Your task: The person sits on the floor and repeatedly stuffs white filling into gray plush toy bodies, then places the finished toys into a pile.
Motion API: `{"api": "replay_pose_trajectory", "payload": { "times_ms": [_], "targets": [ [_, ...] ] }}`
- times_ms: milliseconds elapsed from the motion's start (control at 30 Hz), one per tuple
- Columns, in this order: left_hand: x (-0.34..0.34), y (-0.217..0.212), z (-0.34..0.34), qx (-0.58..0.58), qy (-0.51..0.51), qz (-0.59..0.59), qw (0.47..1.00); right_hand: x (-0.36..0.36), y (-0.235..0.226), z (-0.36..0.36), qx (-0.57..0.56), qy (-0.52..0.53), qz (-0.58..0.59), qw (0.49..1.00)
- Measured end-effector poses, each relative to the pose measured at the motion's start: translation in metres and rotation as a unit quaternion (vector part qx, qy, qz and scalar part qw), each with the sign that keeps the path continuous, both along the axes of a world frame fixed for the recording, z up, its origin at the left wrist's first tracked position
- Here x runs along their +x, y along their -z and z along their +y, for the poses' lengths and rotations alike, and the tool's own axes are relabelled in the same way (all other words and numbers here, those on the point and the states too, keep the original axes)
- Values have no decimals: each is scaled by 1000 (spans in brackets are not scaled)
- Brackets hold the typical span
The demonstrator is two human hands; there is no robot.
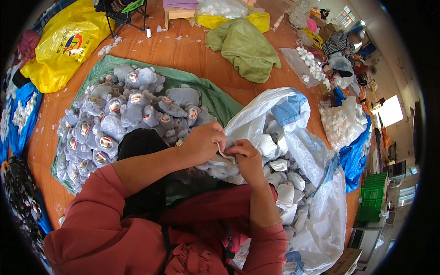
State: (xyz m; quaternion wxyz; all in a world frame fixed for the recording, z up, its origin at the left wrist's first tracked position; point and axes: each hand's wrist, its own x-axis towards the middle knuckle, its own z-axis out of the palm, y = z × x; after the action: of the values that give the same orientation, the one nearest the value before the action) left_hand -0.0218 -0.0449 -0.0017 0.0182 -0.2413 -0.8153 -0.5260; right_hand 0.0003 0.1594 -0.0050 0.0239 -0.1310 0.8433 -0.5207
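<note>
Over my lap, my left hand (pixel 205 141) and my right hand (pixel 246 158) are close together, both pinching the edge of a grey plush piece (pixel 222 168). Its pale inner side shows between my fingers, and its lower part rests against my lap. Left of my hands lies a heap of grey plush toys (pixel 114 123) with small pale-and-red faces, spread on a green sheet (pixel 201 82). At my right an open white woven sack (pixel 316 151) holds several grey and white plush pieces (pixel 286 185). The exact grip of my left fingertips is partly hidden.
An olive cloth sack (pixel 243 50) lies on the wooden floor ahead, with a yellow bag (pixel 68 43) far left. A low wooden stool (pixel 180 13) stands behind. To the right are a stuffed clear bag (pixel 343 121), a green crate (pixel 372 197) and a person (pixel 339 43) further off.
</note>
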Motion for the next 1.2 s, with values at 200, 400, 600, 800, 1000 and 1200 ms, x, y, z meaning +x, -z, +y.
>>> {"api": "replay_pose_trajectory", "payload": {
  "times_ms": [200,400,600,800,1000,1200],
  "targets": [
    [-5,1,-4,4,-66,-74,995,3,0,-12,34,11,73,997],
    [-11,-2,-6,30,-65,-195,978,4,2,-14,28,34,80,996],
    [-9,-5,-5,19,-24,-203,979,5,0,-15,51,77,74,993],
    [-10,-13,-8,-9,8,-167,986,5,2,-16,60,88,106,989],
    [-12,-19,-13,-67,75,-150,984,7,6,-19,70,60,156,983],
    [-13,-15,-17,-69,102,-130,984,6,11,-23,93,48,187,977]
  ]
}}
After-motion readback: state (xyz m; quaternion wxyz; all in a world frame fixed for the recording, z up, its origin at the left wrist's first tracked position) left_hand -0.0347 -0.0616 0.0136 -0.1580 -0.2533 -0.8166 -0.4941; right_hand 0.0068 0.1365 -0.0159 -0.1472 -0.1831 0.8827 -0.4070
